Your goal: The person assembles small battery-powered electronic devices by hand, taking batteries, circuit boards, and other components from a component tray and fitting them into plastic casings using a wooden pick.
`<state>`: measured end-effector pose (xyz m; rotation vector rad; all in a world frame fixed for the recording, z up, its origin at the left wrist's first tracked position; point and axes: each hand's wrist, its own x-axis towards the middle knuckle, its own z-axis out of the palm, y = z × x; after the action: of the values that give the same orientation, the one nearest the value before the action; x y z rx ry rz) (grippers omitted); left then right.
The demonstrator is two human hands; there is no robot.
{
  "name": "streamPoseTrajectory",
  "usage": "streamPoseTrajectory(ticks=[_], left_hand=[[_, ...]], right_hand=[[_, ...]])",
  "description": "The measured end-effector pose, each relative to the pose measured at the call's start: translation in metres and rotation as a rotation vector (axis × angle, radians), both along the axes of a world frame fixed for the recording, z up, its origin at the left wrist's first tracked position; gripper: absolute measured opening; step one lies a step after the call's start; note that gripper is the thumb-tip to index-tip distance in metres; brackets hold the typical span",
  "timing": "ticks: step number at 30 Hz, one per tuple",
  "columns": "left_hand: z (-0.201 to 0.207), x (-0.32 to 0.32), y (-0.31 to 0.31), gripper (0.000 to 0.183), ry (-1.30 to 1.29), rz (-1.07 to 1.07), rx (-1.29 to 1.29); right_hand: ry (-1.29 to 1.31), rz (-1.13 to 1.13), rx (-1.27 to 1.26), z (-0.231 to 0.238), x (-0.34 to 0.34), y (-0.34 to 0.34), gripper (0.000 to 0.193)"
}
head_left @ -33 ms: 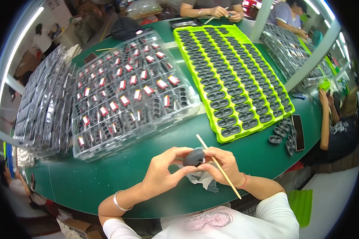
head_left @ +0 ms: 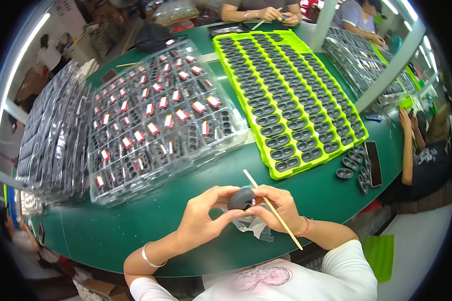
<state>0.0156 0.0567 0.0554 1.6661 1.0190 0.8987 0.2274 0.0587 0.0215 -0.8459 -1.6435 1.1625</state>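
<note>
Between my two hands is a dark grey rounded case [head_left: 240, 199], held up over the near edge of the table. My left hand [head_left: 206, 213] is closed on its left side, with thumb below and fingers above. On its other side, my right hand [head_left: 280, 204] pinches the case and also holds a thin wooden stick [head_left: 288, 230], which slants across the fingers. Something small and light-coloured shows at the case's right edge, too small to name. Under the hands lies a crumpled clear plastic bag [head_left: 258, 230], partly hidden by them.
A lime-green tray [head_left: 272, 169] of dark two-hollow oval parts lies ahead on the green table [head_left: 196, 256]. Left of it are a clear compartment tray [head_left: 105, 198] with small red-and-white parts and stacked trays [head_left: 50, 135]. Loose oval parts [head_left: 344, 173] and a phone [head_left: 373, 164] lie right. Co-workers sit around.
The whole view has shifted slightly. My hands keep nearly the same grip, and the case is tilted a little differently.
</note>
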Motion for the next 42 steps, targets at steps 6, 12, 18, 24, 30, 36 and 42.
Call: streamPoseTrajectory(ticks=[6, 12, 18, 24, 30, 36, 42], left_hand=[[-0.007, 0.007, -0.002, 0.046, -0.018, 0.033, 0.031], [-0.012, 0.006, -0.002, 0.045, -0.005, 0.06, 0.073], [-0.013, 0.014, -0.001, 0.045, 0.011, 0.062, 0.002], [-0.02, 0.011, -0.004, 0.042, 0.017, 0.097, 0.04], [-0.018, 0.009, -0.006, 0.031, 0.125, 0.053, 0.139], [-0.038, -0.012, -0.013, 0.028, 0.169, 0.047, 0.081], [-0.05, -0.032, -0.022, 0.041, 0.323, 0.016, 0.232]], right_hand=[[-0.023, -0.047, 0.046, 0.002, 0.003, -0.001, 0.026], [-0.036, -0.007, 0.081, -0.003, 0.006, 0.001, 0.025], [-0.003, -0.04, 0.022, -0.006, 0.01, 0.0, 0.023], [-0.008, -0.018, 0.019, -0.004, 0.009, 0.002, 0.03], [-0.043, 0.03, 0.027, 0.001, 0.01, 0.004, 0.037], [-0.028, 0.021, 0.056, 0.004, 0.014, 0.005, 0.037], [-0.001, -0.061, 0.098, 0.001, 0.015, 0.01, 0.036]])
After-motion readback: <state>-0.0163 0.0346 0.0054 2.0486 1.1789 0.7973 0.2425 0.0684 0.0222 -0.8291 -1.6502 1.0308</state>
